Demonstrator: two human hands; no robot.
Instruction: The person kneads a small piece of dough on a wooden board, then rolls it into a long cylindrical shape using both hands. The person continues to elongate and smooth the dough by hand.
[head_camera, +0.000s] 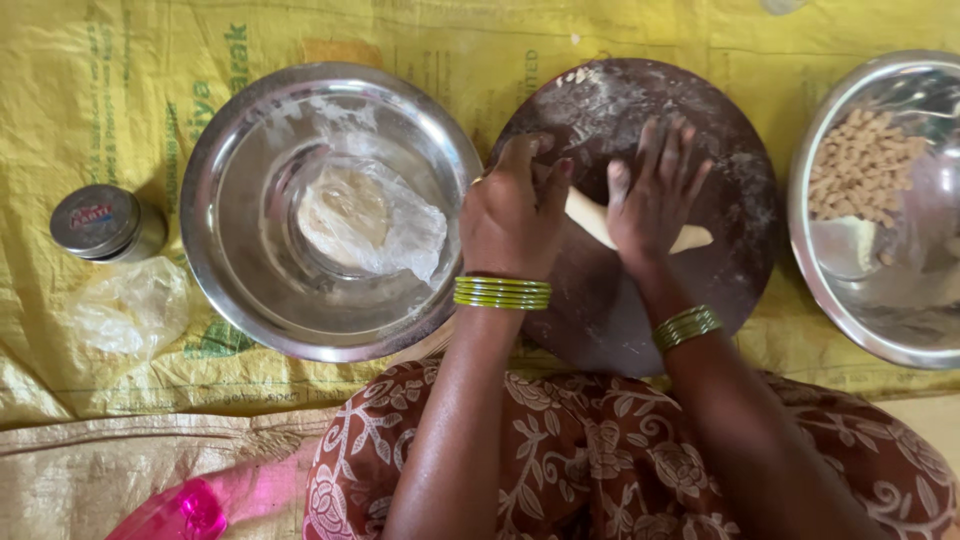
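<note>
A pale dough roll (600, 222) is pressed flat under both hands, left hand (512, 215) and right hand (655, 195) with fingers spread, on the round dark board (720, 250), its long axis slanted toward the board's right edge.

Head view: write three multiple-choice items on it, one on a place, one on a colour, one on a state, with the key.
1. Where does the pale rope of dough lie?
A. in the large steel bowl with the plastic-wrapped lump
B. on the dark round wooden board
C. on the small round metal tin

2. What colour are the bangles on the left wrist?
A. red
B. blue
C. green and yellow

3. How does the right hand rest?
A. open, fingers spread on the dough
B. clenched in a fist
C. gripping a spoon

Key: 1 B, the dough stretches across the board under the left hand and the right hand; 2 C, the stacked rings show green and yellow; 3 A, its fingers fan out flat.
</note>
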